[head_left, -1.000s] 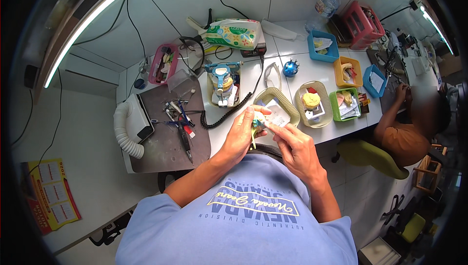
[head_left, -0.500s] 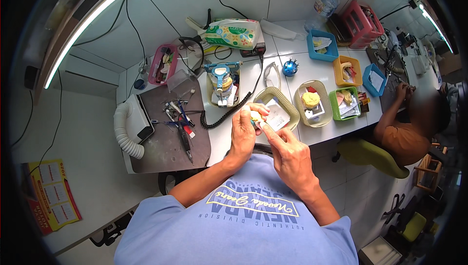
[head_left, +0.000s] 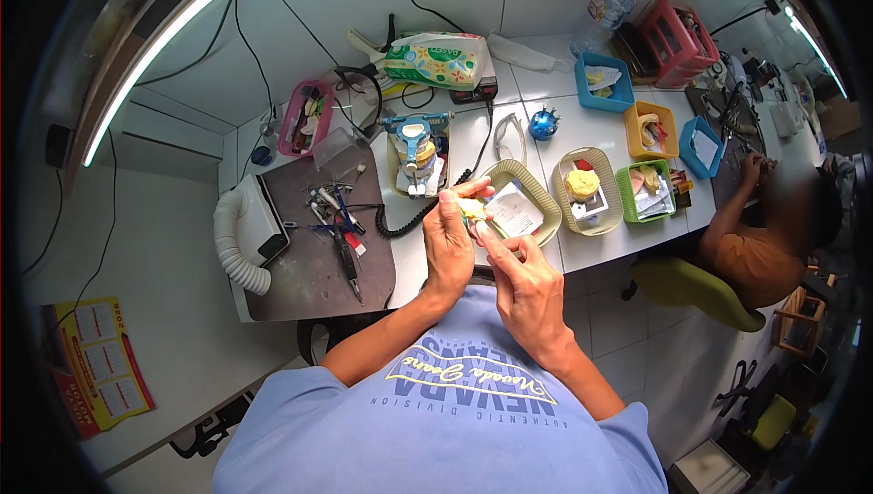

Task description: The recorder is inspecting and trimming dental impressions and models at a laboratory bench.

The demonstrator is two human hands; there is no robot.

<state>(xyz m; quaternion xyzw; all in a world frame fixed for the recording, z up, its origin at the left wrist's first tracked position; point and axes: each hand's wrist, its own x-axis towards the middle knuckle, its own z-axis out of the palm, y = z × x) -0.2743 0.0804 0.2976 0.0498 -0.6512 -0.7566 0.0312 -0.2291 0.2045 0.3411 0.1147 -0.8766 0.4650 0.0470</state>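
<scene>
**Small pale-yellow piece (head_left: 474,209) pinched in the left grip near mid-frame**

The left grip (head_left: 449,244) grasps the piece between thumb and fingers, just left of the frame's centre; those fingers hide part of its outline, and its details are too small to read. The right grip (head_left: 526,289) has its fingertips drawn together at the piece's lower edge; whether they pinch it, or some slim tool, I cannot tell.

Behind the hands, the left fingers cut off the near-left corner of an olive basket (head_left: 552,210) on the white counter (head_left: 577,130); the paper slip (head_left: 516,214) inside shows, its near end partly covered. At right, the co-worker's (head_left: 750,262) work is hard to make out.

Compared with 0.5 s ago, the right grip sits a little lower and further left. The greenish strip hanging below the piece 1 s ago is out of sight.
</scene>
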